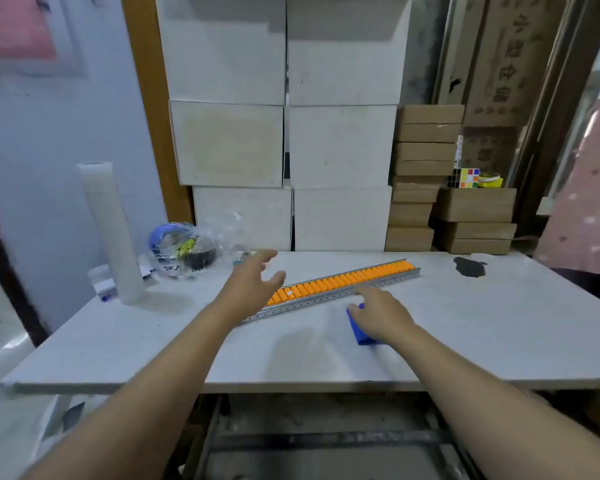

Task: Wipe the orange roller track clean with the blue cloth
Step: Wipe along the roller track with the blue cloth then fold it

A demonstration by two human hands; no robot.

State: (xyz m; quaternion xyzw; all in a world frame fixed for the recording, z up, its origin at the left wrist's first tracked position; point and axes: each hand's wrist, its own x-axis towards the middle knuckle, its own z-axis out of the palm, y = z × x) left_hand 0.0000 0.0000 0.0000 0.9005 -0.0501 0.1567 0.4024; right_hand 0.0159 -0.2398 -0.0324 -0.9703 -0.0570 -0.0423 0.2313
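Reaching in, I have my right hand [381, 315] resting on the blue cloth [359, 332], fingers not clearly closed; my left hand [253, 282] hovers open, holding nothing, over the orange roller track [343, 280]. Wiping hasn't begun; next I grip the cloth and steady the track.

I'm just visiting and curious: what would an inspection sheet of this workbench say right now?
Surface: pale grey table with a dark blotch at the far right.
Job's things: orange roller track lies diagonally; blue cloth lies beside its near rail.
Clutter: white roll standing upright; clear bag of tape rolls.
Hands: left hand open, over the track's near end; right hand resting on the cloth, grip unclear.
Cables: nothing seen.
Surroundings: stacked white boxes, brown cartons, a puzzle cube.
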